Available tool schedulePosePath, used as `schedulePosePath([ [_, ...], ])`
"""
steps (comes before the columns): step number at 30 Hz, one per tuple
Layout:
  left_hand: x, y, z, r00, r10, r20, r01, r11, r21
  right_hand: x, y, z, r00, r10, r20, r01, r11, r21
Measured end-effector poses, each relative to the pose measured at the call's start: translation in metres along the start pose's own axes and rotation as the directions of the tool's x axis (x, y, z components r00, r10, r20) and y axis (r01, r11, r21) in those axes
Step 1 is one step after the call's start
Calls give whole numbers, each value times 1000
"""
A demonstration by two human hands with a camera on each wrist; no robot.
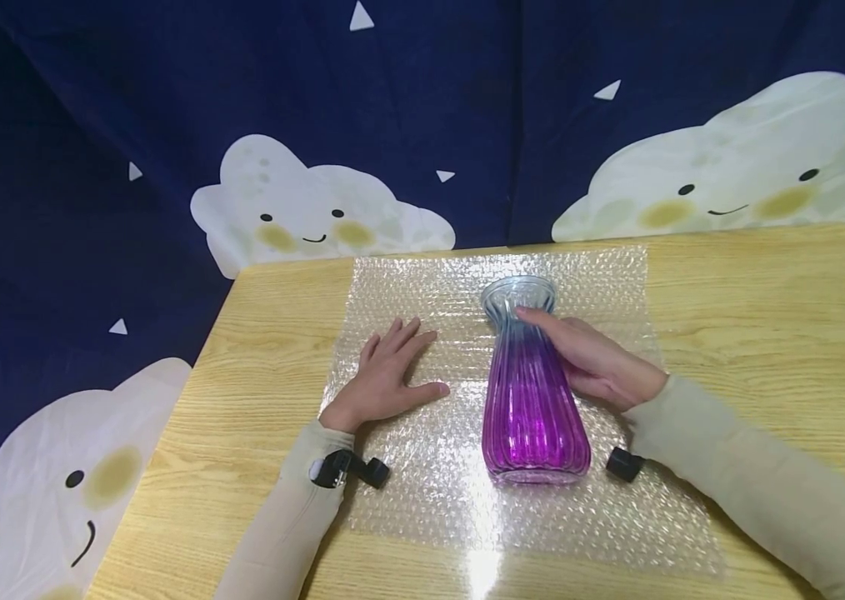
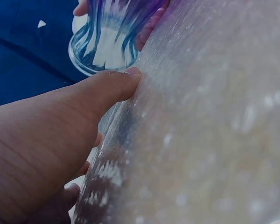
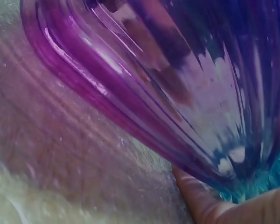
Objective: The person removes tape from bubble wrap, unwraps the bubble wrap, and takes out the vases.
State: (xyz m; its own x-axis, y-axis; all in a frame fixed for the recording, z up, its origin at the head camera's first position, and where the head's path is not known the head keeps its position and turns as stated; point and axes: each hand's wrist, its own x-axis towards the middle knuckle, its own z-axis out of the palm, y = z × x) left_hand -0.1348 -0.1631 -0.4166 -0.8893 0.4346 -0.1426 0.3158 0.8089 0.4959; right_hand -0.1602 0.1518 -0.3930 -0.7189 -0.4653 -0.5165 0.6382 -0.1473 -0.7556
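Observation:
A ribbed glass vase point(image 1: 531, 400), purple at the base and fading to pale blue at the flared rim, lies over a sheet of bubble wrap point(image 1: 422, 492) with its mouth toward the far edge. My right hand point(image 1: 602, 358) grips the vase near its neck, thumb across the top; its other fingers are mostly hidden behind the glass. The right wrist view shows the vase point(image 3: 130, 84) close up above the wrap. My left hand point(image 1: 385, 379) rests on the bubble wrap to the left, fingers spread and holding nothing. In the left wrist view its thumb point(image 2: 116, 84) touches the wrap.
The light wooden table point(image 1: 257, 333) extends around the wrap on all sides. Behind it hangs a dark blue cloth point(image 1: 422, 100) printed with white smiling clouds. Small black camera mounts point(image 1: 373, 472) sit at both wrists.

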Motion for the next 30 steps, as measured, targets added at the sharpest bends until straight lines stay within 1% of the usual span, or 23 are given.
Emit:
schedulePosePath([
  [5, 0, 0, 0, 1000, 0, -4, 0, 1000, 1, 1, 0, 3, 1000, 2, -20, -1, 1000, 16],
  [9, -1, 0, 0, 1000, 1, -5, -1, 1000, 1, 1, 2, 5, 1000, 7, -26, -7, 1000, 2],
  [21, -1, 1, 1, 1000, 4, -6, -4, 1000, -4, 1, 2, 6, 1000, 17, -19, -18, 999, -30],
  [25, 0, 0, 2, 1000, 4, -7, -4, 1000, 3, 2, 3, 6, 1000, 0, 1, 0, 1000, -7],
  [30, 0, 0, 2, 1000, 3, -9, -3, 1000, 3, 3, 6, 7, 999, -22, 47, 20, 999, 46],
])
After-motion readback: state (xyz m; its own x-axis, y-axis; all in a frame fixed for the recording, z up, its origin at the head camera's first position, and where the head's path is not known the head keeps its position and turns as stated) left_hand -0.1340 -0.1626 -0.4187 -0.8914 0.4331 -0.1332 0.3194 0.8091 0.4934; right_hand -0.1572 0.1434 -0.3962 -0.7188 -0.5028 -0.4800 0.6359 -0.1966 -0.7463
